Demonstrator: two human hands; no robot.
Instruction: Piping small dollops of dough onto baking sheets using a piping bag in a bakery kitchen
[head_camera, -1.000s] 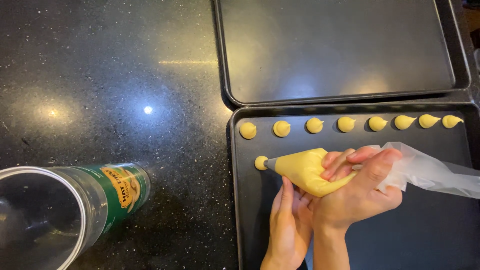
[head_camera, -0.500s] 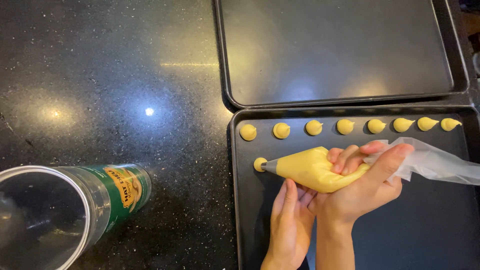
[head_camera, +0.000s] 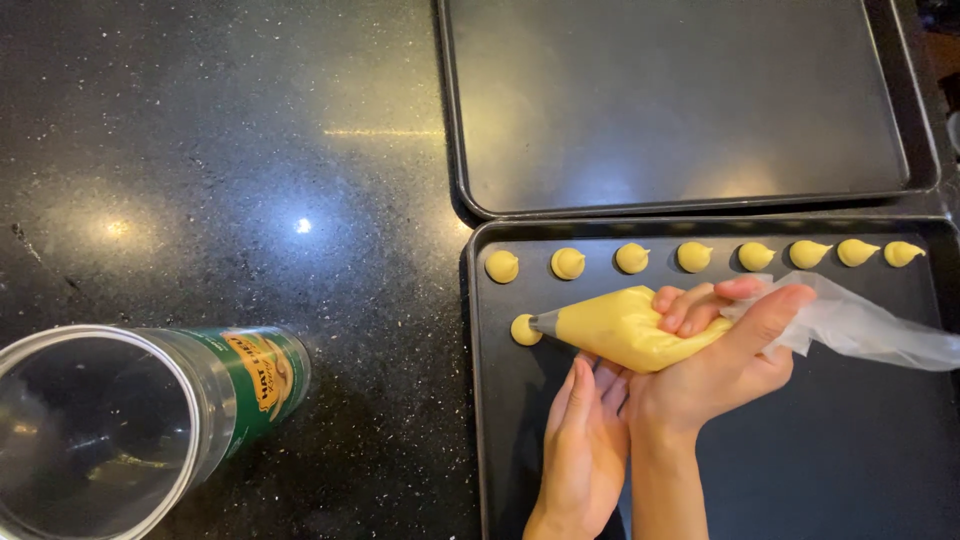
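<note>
Squeezing: right hand (head_camera: 720, 375) clenches a piping bag (head_camera: 640, 328) of yellow batter, nozzle touching a fresh dollop (head_camera: 524, 330) near the dark baking tray's (head_camera: 850, 470) left rim | left hand (head_camera: 585, 445) flat, steadying the bag underneath | eight piped mounds (head_camera: 693, 256) along far edge | bare second tray (head_camera: 690, 110) beyond; open clear tall jar (head_camera: 130, 425) well apart on black counter (head_camera: 230, 150).

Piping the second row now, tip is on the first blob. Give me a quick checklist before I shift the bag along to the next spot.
1. Right hand gripping the piping bag: ok.
2. Left hand steadying the bag from beneath: ok.
3. Batter left in the bag: ok, front part full.
4. New blob matches the top row of blobs in size: ok, roughly.
5. Bare space on the near tray to the right of the new blob: ok.
6. Tip cleanly off the blob: cannot tell.
</note>
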